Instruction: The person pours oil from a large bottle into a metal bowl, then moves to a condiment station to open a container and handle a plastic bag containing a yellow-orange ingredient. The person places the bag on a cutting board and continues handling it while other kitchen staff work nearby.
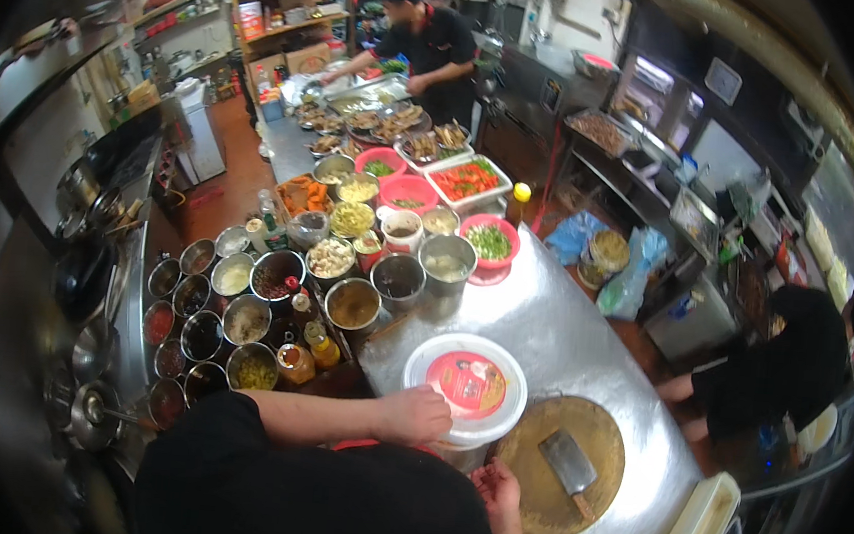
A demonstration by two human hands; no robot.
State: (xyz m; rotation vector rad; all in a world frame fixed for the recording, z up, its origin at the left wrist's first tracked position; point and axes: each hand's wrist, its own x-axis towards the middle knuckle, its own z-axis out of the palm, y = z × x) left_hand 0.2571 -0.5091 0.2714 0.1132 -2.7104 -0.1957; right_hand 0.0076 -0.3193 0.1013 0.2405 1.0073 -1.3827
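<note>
A round white plastic tub with a lid and a red label point(495, 363) stands on the stainless steel table. Over the lid's lower left edge lies my left hand point(415, 415), fingers curled; whether it grips the rim cannot be told. My right hand point(498, 486) is low beside the tub, palm partly up with bent fingers, near the left edge of a round wooden chopping board point(529, 493). On that board rests a cleaver point(568, 461) with a wooden handle. Part of a red rim shows below my left forearm.
Steel pots of sauces and seasonings point(246, 319) crowd the left, with glass bottles point(323, 349) beside them. Pink bowls point(489, 242) and a tray of cut red food point(467, 181) stand farther back. One person point(436, 49) works at the far end; another point(780, 370) is at the right.
</note>
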